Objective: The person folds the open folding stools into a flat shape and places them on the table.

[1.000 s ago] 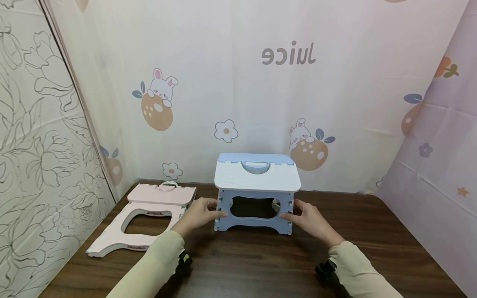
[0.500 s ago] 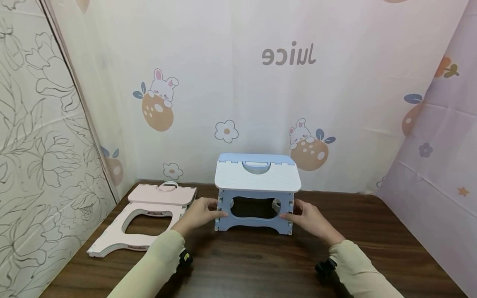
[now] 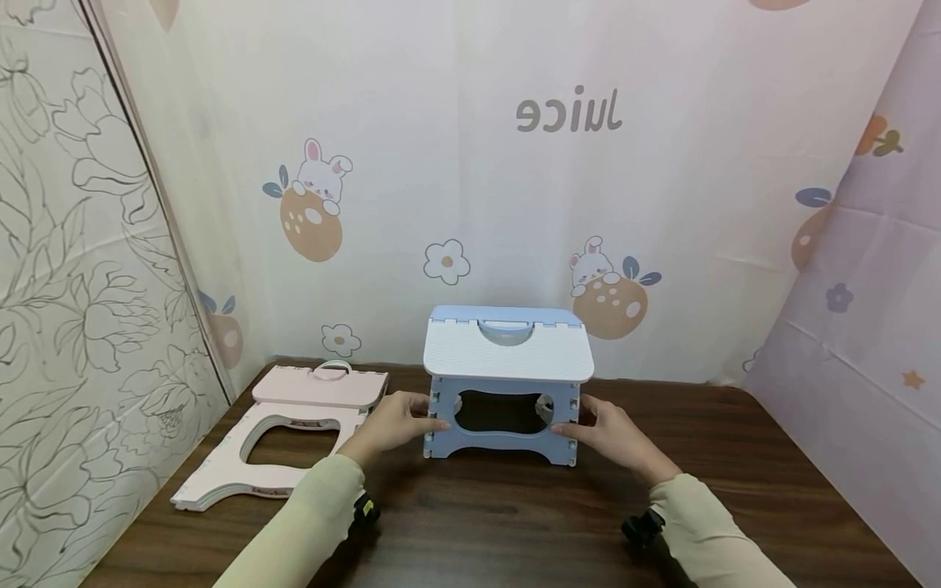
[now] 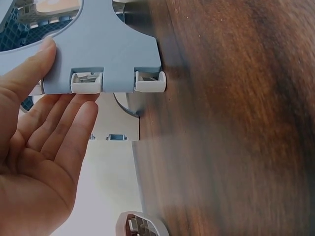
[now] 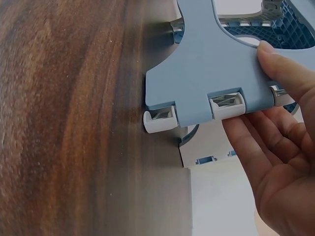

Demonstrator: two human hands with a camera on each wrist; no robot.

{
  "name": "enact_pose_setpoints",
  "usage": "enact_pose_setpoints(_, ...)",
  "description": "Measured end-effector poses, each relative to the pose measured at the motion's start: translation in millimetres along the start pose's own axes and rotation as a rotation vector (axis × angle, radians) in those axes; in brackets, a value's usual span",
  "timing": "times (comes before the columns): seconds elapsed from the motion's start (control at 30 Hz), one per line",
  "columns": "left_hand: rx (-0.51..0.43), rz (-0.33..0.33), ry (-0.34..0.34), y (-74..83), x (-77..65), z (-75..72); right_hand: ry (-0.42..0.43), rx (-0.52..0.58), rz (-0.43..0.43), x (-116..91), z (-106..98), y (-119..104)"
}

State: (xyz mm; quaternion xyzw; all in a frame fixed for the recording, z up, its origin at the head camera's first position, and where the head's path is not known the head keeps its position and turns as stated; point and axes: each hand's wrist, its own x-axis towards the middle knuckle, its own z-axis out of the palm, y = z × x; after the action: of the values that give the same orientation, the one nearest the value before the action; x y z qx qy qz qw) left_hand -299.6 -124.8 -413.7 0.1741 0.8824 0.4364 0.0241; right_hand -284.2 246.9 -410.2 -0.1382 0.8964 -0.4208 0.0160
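**Two hands clasp the unfolded blue stool**

The blue stool stands upright just right of centre, in the lower half of the head view. Beneath it is the dark table; its white top slopes towards the viewer in the picture, with a handle at the middle of the hinge line.

The left hand is clamped on the stool's side at picture left, thumb against the front panel and fingers behind the edge. The right hand does the same at picture right. In both wrist views the thumb tip meets the rim of the oval hole, and white hinge pieces run along the edge beside the fingers.

The step in hand looks to be steadying the stool, legs spread, from both sides. The feet appear to meet the table, but whether the hands bear any weight cannot be told.

The next move, as I judge it, calls for evenness: both hands should loosen together or shift together, so that the stool neither twists nor folds at its hinges.

At lower left of the frame the pink stool lies folded flat, gripped by neither hand. A printed curtain hangs behind.
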Motion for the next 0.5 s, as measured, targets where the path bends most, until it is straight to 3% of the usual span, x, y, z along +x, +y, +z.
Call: enact_pose_setpoints(0.5, -0.032, 0.021, -0.037, -1.8, 1.6, -2.2, -0.015, -0.013, -0.023, 1.4, -1.1, 1.6)
